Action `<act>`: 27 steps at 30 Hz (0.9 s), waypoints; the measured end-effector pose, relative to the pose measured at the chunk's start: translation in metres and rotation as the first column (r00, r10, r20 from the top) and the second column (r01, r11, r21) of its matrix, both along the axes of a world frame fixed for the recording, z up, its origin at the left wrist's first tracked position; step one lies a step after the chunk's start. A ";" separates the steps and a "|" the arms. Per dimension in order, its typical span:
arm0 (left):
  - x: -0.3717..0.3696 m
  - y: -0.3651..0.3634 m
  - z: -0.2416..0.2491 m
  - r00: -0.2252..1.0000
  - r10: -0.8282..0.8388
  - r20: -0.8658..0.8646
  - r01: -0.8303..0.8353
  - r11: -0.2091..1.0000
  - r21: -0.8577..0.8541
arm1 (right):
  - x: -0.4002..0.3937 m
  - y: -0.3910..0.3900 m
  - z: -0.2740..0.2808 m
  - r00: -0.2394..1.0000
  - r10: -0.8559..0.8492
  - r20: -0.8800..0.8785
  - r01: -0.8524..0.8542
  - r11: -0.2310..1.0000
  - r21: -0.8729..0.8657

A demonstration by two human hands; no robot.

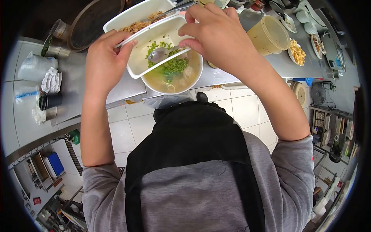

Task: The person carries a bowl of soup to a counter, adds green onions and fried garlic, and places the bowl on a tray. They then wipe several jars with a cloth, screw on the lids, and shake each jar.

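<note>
Gripping the left end of a white box (137, 65) with the left hand (105, 58), with thumb and fingers closed tight on the rim. Pinching a spoon (157, 55) near the box's right end with the right hand (212, 33), with thumb and pointing finger curled close together. Hard to tell if also gripping the rim there. Tilting the box just above a big bowl (201, 73) of soup (156, 81), and covering the bowl's far part. Hiding the box's right corner behind the right hand. In the box, around the spoon, with more on the soup: chopped green bits (154, 45). Just behind, on the metal counter (127, 86): another white box (125, 16) with brown food (136, 27). To the right: a see-through tub (268, 36) and yellow food (297, 53). Far left: a plastic bag (35, 69).
</note>
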State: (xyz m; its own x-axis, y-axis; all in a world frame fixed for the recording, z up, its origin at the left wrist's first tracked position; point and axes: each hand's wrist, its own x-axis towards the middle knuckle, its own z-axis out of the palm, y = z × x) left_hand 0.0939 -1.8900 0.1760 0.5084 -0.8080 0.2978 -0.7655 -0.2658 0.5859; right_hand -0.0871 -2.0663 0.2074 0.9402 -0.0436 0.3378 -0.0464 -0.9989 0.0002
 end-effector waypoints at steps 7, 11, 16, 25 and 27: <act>-0.016 -0.030 0.018 0.981 -0.191 0.040 0.190 0.982 0.008 | -0.007 -0.034 0.003 0.985 -0.014 0.172 0.034 0.993 -0.113; -0.043 -0.071 0.033 0.949 -0.305 -0.079 0.310 0.949 0.053 | -0.029 -0.068 0.024 0.994 0.064 -0.086 -0.072 0.993 -0.095; -0.074 -0.142 0.048 0.941 -0.307 -0.143 0.328 0.932 0.154 | -0.066 -0.139 0.061 0.962 0.049 -0.270 -0.036 0.998 0.053; -0.109 -0.165 0.029 0.966 0.137 -0.219 -0.178 0.968 -0.178 | -0.056 -0.374 0.048 0.845 -0.398 -0.356 0.376 0.917 -0.134; -0.118 -0.147 0.016 0.923 0.304 -0.236 -0.340 0.932 -0.126 | -0.027 -0.421 0.019 0.814 -0.456 -0.360 0.425 0.890 -0.166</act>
State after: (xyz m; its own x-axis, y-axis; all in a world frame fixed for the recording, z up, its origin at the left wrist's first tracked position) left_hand -0.0244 -2.0367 0.1923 0.7976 -0.5397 0.2693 -0.5101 -0.3654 0.7786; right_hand -0.1142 -2.4871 0.2264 0.8807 -0.4733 -0.0207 -0.4621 -0.8678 0.1824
